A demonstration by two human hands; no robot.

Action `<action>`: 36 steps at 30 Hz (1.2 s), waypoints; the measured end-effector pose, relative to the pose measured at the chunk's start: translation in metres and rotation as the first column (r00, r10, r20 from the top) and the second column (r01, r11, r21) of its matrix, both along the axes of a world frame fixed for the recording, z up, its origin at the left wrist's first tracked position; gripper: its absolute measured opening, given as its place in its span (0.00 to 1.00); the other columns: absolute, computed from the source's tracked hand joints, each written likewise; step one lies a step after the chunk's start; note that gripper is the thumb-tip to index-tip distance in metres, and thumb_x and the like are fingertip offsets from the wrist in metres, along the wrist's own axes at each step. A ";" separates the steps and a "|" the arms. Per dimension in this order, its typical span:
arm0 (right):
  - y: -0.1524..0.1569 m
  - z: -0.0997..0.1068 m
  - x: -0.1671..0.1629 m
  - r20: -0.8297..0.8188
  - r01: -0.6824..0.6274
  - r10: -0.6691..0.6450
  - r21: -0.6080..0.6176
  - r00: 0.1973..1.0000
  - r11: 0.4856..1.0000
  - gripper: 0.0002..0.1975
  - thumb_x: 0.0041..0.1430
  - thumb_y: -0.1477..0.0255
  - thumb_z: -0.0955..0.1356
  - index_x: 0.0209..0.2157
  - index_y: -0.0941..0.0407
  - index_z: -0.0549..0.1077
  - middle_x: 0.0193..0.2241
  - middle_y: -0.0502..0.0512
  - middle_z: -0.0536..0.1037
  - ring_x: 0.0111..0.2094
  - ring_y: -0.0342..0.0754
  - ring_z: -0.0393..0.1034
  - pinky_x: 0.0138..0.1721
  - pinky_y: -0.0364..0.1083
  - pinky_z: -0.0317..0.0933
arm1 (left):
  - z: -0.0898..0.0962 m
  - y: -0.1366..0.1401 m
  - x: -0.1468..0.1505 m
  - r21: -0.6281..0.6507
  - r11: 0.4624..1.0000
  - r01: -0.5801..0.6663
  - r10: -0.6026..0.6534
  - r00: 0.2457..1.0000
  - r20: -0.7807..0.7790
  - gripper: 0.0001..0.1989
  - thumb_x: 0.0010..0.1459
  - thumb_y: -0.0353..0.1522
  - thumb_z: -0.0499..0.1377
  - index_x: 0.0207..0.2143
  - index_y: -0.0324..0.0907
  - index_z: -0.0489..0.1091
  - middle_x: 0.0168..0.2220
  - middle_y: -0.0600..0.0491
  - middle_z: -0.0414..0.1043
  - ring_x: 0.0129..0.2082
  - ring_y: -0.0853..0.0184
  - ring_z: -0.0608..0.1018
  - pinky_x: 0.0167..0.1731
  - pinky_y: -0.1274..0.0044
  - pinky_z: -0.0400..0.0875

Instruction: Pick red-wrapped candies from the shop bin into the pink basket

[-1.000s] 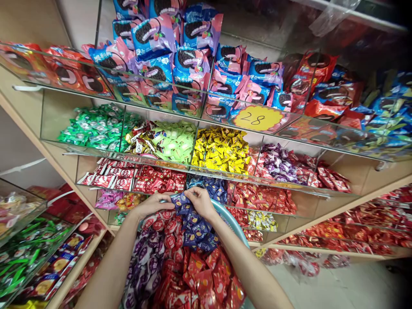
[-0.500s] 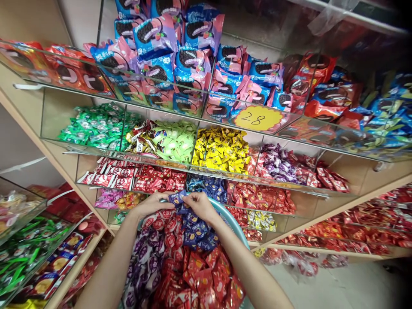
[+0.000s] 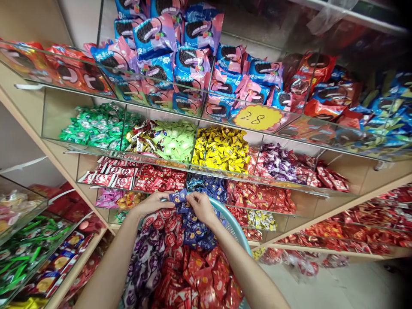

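A blue packet (image 3: 178,197) is held flat above the far side of a teal basket (image 3: 238,231). The left hand (image 3: 151,205) pinches one edge, the right hand (image 3: 203,208) the opposite edge; the fingertips are clamped on it, slightly apart. Step in hand, as judged: handling this single piece. Any next move appears to call for keeping both pinches even, lest it slip into the basket. Beneath lie blue sweets (image 3: 198,234), purple sweets (image 3: 144,257) and red packets (image 3: 206,281). Beyond stand stocked shelves with yellow sweets (image 3: 222,148) and a price sign (image 3: 257,117); pale floor (image 3: 299,289) shows at right.
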State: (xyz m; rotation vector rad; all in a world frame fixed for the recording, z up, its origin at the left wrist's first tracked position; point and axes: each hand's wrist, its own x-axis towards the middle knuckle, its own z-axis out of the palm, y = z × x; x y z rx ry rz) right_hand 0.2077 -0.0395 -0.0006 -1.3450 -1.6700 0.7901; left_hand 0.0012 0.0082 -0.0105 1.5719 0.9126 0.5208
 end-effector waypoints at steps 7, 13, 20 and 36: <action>0.006 0.002 0.005 0.100 -0.007 0.002 0.046 0.995 0.999 0.17 0.58 0.65 0.61 0.18 0.55 0.64 0.18 0.49 0.67 0.22 0.42 0.59 0.27 0.42 0.51 | 0.001 0.000 0.001 0.007 1.000 0.011 -0.011 1.000 -0.018 0.17 0.44 0.43 0.65 0.32 0.41 0.76 0.58 0.53 0.62 0.55 0.58 0.67 0.55 0.74 0.57; 0.007 0.001 0.007 0.149 -0.034 0.024 0.066 0.988 0.997 0.16 0.60 0.66 0.61 0.19 0.54 0.63 0.19 0.48 0.67 0.23 0.43 0.60 0.27 0.42 0.51 | 0.004 -0.001 0.000 0.027 0.999 0.026 -0.025 0.999 -0.031 0.15 0.43 0.44 0.65 0.28 0.42 0.74 0.57 0.54 0.63 0.56 0.58 0.66 0.56 0.74 0.55; -0.006 0.020 0.015 0.156 -0.012 -0.011 0.146 0.988 0.989 0.14 0.62 0.66 0.59 0.25 0.54 0.68 0.26 0.51 0.70 0.29 0.44 0.63 0.33 0.43 0.53 | 0.000 0.002 0.000 0.062 0.998 -0.005 0.011 0.994 -0.107 0.16 0.44 0.45 0.64 0.28 0.42 0.75 0.51 0.49 0.69 0.57 0.54 0.64 0.57 0.70 0.53; -0.087 0.006 0.106 0.188 0.122 -0.114 -0.030 0.976 0.992 0.16 0.62 0.61 0.59 0.25 0.55 0.66 0.23 0.50 0.67 0.26 0.44 0.60 0.29 0.43 0.53 | 0.002 0.000 0.001 0.004 1.000 -0.005 0.005 0.998 -0.059 0.17 0.49 0.45 0.61 0.29 0.38 0.72 0.61 0.47 0.56 0.55 0.55 0.66 0.55 0.69 0.53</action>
